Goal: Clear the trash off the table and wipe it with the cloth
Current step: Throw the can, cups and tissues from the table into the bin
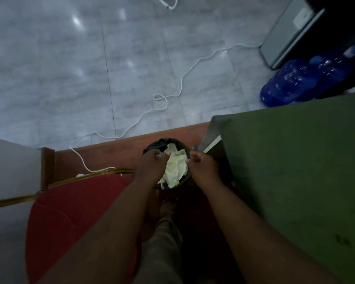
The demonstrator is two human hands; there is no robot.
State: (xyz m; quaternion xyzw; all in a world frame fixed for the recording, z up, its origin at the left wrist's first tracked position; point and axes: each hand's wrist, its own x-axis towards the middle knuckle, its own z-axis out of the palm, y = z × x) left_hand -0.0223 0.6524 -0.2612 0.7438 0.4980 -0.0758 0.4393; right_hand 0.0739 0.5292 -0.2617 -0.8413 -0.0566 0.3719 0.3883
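Left hand [151, 163] and right hand [202, 163] flank crumpled paper [176, 166] in bin [155, 144].

Crumpled paper [176, 167] hides the inside of the bin [155, 145].

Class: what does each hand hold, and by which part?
The left hand pinches the crumpled white paper at its upper-left edge; for the right hand, unclear.

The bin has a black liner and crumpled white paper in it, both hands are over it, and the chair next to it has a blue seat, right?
Not quite: the head view shows the chair seat is red, not blue. The rest holds: the bin has a black liner with crumpled white paper in it, and the left hand and right hand are over it.
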